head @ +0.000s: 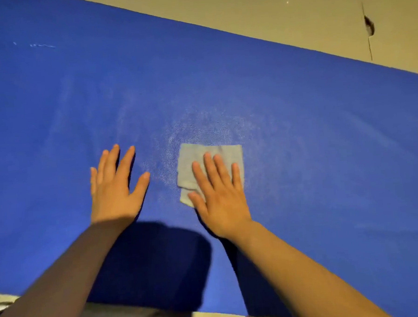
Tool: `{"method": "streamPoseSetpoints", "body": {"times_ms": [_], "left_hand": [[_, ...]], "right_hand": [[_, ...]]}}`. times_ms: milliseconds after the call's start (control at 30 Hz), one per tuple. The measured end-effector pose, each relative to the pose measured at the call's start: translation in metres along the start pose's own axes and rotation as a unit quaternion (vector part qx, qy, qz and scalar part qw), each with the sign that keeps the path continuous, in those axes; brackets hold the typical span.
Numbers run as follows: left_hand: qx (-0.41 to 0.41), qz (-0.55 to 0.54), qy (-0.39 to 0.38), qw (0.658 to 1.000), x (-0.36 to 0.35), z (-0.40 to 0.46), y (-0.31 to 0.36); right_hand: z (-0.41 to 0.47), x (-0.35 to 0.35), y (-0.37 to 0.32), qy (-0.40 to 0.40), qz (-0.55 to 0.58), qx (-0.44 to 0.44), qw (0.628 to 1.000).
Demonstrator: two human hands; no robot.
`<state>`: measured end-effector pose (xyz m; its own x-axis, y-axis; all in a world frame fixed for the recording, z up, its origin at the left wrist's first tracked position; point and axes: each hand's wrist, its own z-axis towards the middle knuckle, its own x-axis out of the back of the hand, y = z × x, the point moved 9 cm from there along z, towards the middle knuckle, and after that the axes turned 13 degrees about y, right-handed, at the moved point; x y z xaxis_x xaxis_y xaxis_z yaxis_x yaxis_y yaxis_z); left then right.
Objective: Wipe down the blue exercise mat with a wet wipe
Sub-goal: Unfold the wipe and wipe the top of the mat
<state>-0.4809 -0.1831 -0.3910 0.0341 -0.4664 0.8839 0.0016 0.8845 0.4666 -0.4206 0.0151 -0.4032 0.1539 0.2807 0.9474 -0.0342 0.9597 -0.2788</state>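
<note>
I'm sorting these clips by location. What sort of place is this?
Probably an indoor floor in a home or gym: a blue mat lies flat on beige tiles, one cracked, and nothing else tells more.

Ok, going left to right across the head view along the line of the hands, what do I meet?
Left hand flat on the blue mat → wet sheen patch → wipe → right hand pressing it.

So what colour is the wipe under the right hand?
Pale grey, the wet wipe on the blue mat, seen in the head view.

No readable text or labels.
</note>
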Motion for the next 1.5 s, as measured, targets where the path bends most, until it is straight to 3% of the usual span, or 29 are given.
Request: {"method": "streamPoseSetpoints", "body": {"times_ms": [67,133,200,333,433,533,667,733,800,867,1033,1167,1233,1333,1500], "left_hand": [[0.008,-0.013,0.027,1.0,0.021,-0.018,-0.007],[0.038,-0.005,0.051,0.998,0.033,-0.044,-0.017],[0.045,0.013,0.06,0.997,0.035,-0.069,-0.023],[-0.041,0.055,0.06,0.996,0.031,-0.108,-0.017],[-0.065,0.069,0.045,0.995,0.027,-0.129,-0.007],[-0.058,0.074,0.047,0.994,0.025,-0.138,-0.012],[-0.087,0.083,0.039,0.992,0.019,-0.141,-0.014],[-0.054,0.061,0.035,0.996,0.021,-0.139,-0.016],[-0.003,0.026,0.014,1.0,0.023,-0.14,-0.019],[0.006,0.012,-0.004,1.0,0.024,-0.145,-0.016],[-0.017,0.005,-0.015,1.0,0.027,-0.16,-0.017],[-0.097,-0.022,0.044,0.994,0.029,-0.173,0.01],[-0.117,-0.059,0.066,0.989,0.026,-0.178,0.036],[-0.139,-0.121,0.05,0.982,0.009,-0.186,0.081],[-0.163,-0.173,0.055,0.97,-0.005,-0.18,0.134]], "right_hand": [[-0.02,-0.004,-0.029,-0.014,0.016,0.078,0.997],[-0.036,0.004,-0.013,-0.012,0.012,0.061,0.998],[-0.053,0.018,0.032,-0.005,-0.021,-0.015,1.0],[-0.118,0.054,0.13,-0.031,-0.07,-0.207,0.975],[-0.157,0.072,0.154,-0.056,-0.078,-0.293,0.951],[-0.162,0.063,0.122,-0.095,-0.077,-0.253,0.96],[-0.145,0.032,0.018,-0.111,-0.026,-0.008,0.993],[-0.152,0.018,-0.03,-0.119,-0.02,0.116,0.986],[-0.16,0.015,-0.045,-0.12,-0.02,0.17,0.978],[-0.163,0.024,-0.026,-0.101,-0.012,0.147,0.984],[-0.2,0.054,0.067,-0.105,-0.054,-0.016,0.993],[-0.212,0.06,0.083,-0.104,-0.071,-0.095,0.987],[-0.202,0.053,0.066,-0.108,-0.057,-0.1,0.988],[-0.179,0.044,0.023,-0.121,0.01,-0.02,0.992],[-0.162,0.082,0.041,-0.05,0.044,-0.071,0.995]]}}
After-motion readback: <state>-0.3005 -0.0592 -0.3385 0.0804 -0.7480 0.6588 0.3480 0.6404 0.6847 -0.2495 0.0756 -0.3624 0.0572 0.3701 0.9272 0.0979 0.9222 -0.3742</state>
